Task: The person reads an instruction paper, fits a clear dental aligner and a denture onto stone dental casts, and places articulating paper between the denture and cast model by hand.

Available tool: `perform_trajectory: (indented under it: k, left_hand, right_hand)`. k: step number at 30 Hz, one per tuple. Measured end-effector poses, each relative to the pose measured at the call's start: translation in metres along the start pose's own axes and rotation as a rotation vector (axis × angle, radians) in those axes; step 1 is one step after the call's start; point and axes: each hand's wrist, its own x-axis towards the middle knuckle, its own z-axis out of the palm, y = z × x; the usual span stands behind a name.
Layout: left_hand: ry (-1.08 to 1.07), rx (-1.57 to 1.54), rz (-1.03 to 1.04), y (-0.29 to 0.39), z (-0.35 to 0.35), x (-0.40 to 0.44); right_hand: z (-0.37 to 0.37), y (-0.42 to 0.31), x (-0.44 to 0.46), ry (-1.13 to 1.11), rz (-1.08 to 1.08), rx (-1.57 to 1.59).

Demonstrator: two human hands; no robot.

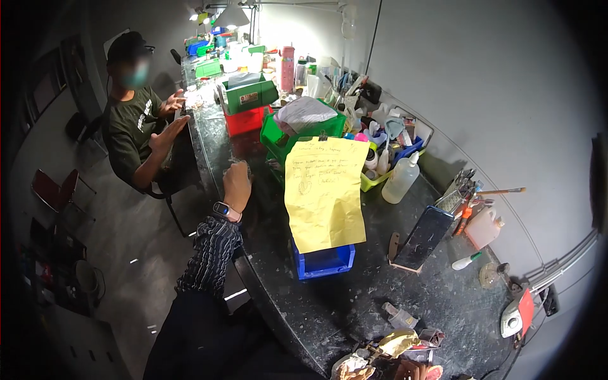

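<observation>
My left hand [237, 187] rests at the left edge of the dark workbench [266, 278], its fingers curled into a closed shape. A smartwatch [226, 211] is on that wrist, below it a dark patterned sleeve. Whatever the fingers may hold is hidden. To the right of this hand, apart from it, a creased yellow sheet [326, 196] with handwriting hangs from a black clip [323, 135] in front of stacked bins. Under its lower edge a blue bin [324, 263] shows. My right hand is out of view.
A masked person [142, 120] sits left of the bench, both hands raised. Green [250, 95] and red bins [247, 121] stand farther back. Rightward are a squeeze bottle [401, 178], a propped phone [425, 237] and tools. Scraps [399, 345] lie at the near end.
</observation>
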Motion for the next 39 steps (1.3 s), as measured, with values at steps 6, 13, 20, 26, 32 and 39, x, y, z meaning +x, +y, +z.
perform_trajectory:
  k: [6, 13, 20, 26, 32, 39]
  left_hand:
    - [0.072, -0.108, 0.037, 0.004, -0.012, -0.004]
    - [-0.103, -0.564, -0.254, -0.006, -0.057, -0.006]
    - [-0.455, -1.703, -0.189, 0.054, -0.181, -0.066]
    - [-1.57, -1.801, -0.351, 0.164, -0.225, -0.126]
    - [-1.75, -1.811, -0.131, 0.206, -0.223, -0.162]
    - [-1.294, -1.599, 0.361, 0.221, -0.232, -0.169]
  right_hand:
    - [-0.002, 0.001, -0.002, 0.008, 0.012, -0.001]
    - [-0.005, 0.009, -0.008, 0.029, -0.016, -0.011]
    - [-0.052, -0.063, 0.03, 0.295, -0.09, 0.122]
    - [-0.059, -0.127, 0.012, 0.139, -0.031, 0.653]
    - [-0.059, -0.126, 0.006, -0.15, 0.043, 0.95]
    - [-0.055, -0.118, -0.005, 0.035, 0.019, 1.002]
